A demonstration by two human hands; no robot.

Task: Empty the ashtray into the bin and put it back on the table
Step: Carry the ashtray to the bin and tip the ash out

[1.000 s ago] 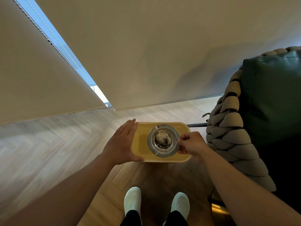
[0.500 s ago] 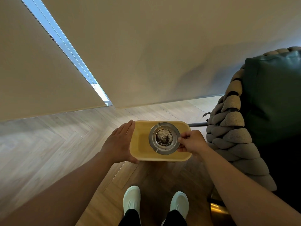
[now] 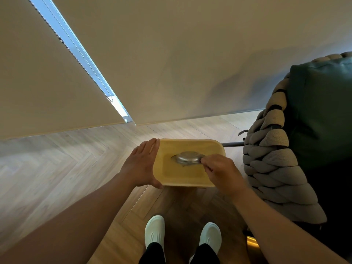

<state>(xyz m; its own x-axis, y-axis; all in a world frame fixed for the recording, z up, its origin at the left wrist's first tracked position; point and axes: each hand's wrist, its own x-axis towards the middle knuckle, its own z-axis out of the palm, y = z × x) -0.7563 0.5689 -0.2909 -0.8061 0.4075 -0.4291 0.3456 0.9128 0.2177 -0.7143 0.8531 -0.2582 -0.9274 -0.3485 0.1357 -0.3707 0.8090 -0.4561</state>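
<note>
A round steel ashtray (image 3: 187, 158) is turned bottom-up over the open yellow bin (image 3: 192, 181) on the wood floor in front of my feet. My right hand (image 3: 222, 171) pinches the ashtray's right rim, its back facing up. Against the bin's left wall lies my left hand (image 3: 142, 164), palm flat and thumb under the near corner, holding the bin steady. The ashtray's contents are hidden beneath it.
A chunky knitted grey throw (image 3: 274, 168) over a dark green chair (image 3: 322, 115) stands close to the bin's right. A thin dark rod (image 3: 233, 144) runs from bin to chair. Roller blinds (image 3: 171, 63) hang behind. My white shoes (image 3: 155, 228) stand below.
My right hand has flipped the ashtray from upright, ash showing, to upside down over the bin. The left hand stays on the bin's left side.
</note>
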